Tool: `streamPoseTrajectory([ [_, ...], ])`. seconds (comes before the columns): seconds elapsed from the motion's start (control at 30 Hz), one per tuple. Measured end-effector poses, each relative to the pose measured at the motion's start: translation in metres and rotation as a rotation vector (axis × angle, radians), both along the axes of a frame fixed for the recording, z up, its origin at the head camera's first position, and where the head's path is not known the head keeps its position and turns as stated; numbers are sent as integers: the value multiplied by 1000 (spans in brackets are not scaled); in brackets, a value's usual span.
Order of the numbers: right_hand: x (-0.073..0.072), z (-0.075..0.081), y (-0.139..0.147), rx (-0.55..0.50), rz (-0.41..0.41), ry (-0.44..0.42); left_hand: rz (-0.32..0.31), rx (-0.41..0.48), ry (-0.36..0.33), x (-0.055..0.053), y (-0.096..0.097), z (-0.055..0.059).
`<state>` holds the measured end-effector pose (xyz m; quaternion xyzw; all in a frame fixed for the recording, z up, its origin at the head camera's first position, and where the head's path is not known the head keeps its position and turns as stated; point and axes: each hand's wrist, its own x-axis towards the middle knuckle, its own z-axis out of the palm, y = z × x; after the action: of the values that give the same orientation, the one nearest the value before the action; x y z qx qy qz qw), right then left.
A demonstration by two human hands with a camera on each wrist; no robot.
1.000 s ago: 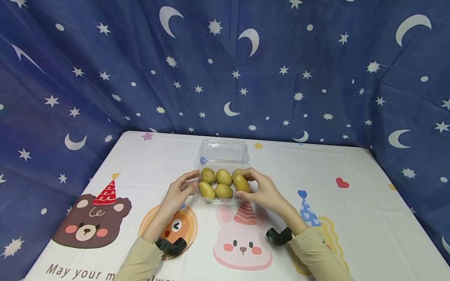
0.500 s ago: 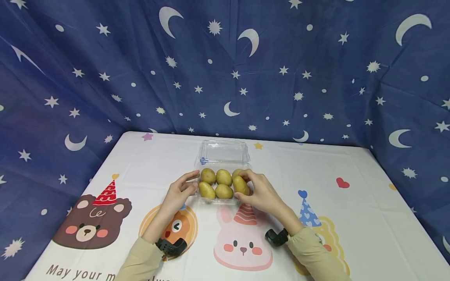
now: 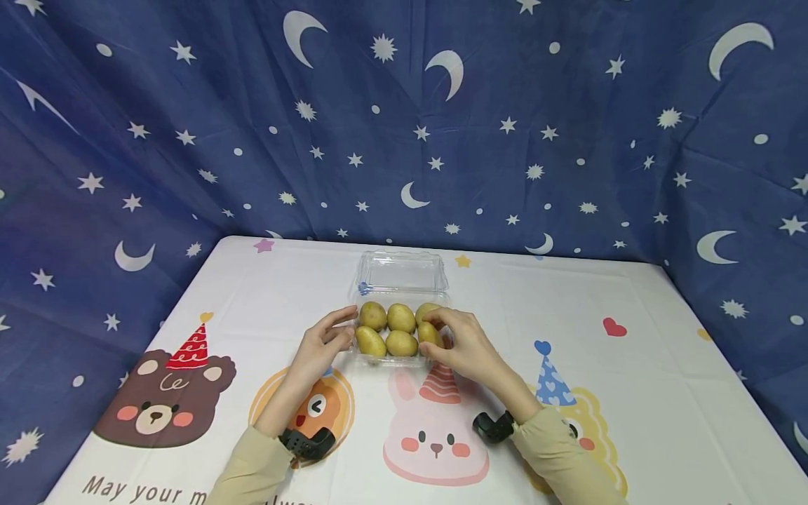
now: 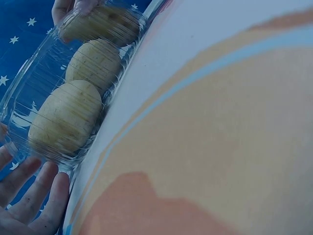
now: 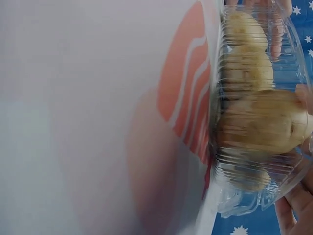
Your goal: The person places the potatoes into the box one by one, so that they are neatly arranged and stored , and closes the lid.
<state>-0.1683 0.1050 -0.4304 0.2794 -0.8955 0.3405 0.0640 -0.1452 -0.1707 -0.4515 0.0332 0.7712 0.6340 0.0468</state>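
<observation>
A clear plastic clamshell container (image 3: 394, 362) lies open on the table, its base holding several yellow-brown potatoes (image 3: 401, 319) in two rows. At the front right corner, my right hand (image 3: 466, 344) grips one potato (image 3: 430, 335) between thumb and fingers, low inside the base. That potato (image 5: 266, 122) looks large through the ribbed wall in the right wrist view. Another potato behind it is partly covered by the fingers. My left hand (image 3: 320, 344) rests against the container's left end, fingers spread; the left wrist view shows its straight fingers (image 4: 36, 191) at the wall.
The container's hinged lid (image 3: 404, 270) lies folded back toward the far side, with a small blue mark (image 3: 363, 288) at its left corner. A white tablecloth (image 3: 663, 393) with cartoon animals covers the table. A blue star-and-moon curtain (image 3: 353, 126) hangs behind it.
My right hand has moved slightly left and lower with the potato, which now sits deeper in the container's front right corner. The left hand has stayed put.
</observation>
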Motion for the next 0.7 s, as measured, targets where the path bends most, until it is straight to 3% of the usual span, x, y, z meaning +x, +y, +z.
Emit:
streamPoseTrajectory([
  [0.2,1,-1,-1,-33,-27,-41,0,4,3,0,0,0],
  [0.7,-1,-1,6,-156,7,-31,-5,16,-6,0,-1,0],
])
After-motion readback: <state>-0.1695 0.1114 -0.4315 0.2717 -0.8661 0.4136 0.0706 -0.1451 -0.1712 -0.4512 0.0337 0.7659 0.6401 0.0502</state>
